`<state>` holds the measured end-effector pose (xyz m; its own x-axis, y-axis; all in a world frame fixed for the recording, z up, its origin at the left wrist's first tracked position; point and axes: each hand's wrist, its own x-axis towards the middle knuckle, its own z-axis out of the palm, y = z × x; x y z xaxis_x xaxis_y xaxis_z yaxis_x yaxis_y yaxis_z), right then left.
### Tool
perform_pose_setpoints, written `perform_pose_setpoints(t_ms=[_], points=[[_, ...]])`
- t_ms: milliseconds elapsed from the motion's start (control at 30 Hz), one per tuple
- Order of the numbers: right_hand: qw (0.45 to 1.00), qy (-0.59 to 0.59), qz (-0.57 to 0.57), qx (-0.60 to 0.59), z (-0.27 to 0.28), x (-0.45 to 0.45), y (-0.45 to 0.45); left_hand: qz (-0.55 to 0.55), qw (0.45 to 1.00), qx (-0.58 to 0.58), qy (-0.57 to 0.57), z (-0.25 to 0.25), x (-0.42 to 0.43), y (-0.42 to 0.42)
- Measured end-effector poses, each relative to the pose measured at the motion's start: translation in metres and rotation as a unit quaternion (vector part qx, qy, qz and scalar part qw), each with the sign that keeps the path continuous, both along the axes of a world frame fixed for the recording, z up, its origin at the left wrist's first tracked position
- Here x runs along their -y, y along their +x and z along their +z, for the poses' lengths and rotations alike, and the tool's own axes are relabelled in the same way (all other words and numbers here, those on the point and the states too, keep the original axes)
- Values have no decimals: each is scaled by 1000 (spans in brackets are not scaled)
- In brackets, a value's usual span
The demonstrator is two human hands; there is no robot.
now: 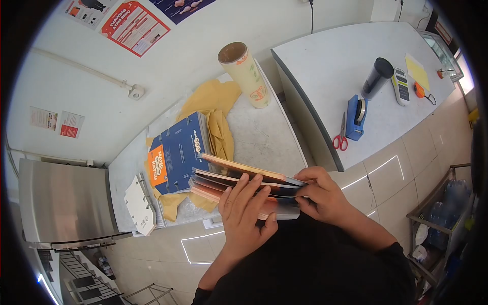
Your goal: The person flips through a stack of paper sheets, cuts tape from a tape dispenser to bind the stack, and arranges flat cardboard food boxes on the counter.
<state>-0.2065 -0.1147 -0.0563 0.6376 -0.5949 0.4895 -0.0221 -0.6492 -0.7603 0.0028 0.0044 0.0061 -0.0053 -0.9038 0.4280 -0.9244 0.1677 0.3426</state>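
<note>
A stack of thin printed sheets or cards (249, 175), with orange, pink and dark edges, is held close to the body, its layers fanned apart. My left hand (246, 211) lies over the near side of the stack, fingers against it. At the right end my right hand (323, 195) pinches the sheets between thumb and fingers. Just beyond, blue and orange folded cartons (180, 152) are piled on brown wrapping paper (218, 99). White flat cartons (140, 206) rest at the table's left end.
A cardboard roll (249, 76) stands on the near table (264, 127). The second table (325, 66) bears red-handled scissors (341, 137), a blue tape dispenser (357, 117), a dark tumbler (377, 79) and a calculator (401, 86). A metal rack (432, 223) is at right.
</note>
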Motion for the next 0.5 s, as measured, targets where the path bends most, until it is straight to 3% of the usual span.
perform_pose_setpoints(t_ms=[133,300,400,500], points=[[1000,2,-15,1,-5,-3,0,-5,999,-32,-22,-9,-2,3],[997,-6,-47,61,-23,-10,4,10,1000,10,8,-1,-3,-1],[999,-28,14,9,-14,-3,-3,15,1000,12,12,0,-3,-1],[993,86,65,52,-5,-1,-2,17,1000,10,17,0,-4,-1]])
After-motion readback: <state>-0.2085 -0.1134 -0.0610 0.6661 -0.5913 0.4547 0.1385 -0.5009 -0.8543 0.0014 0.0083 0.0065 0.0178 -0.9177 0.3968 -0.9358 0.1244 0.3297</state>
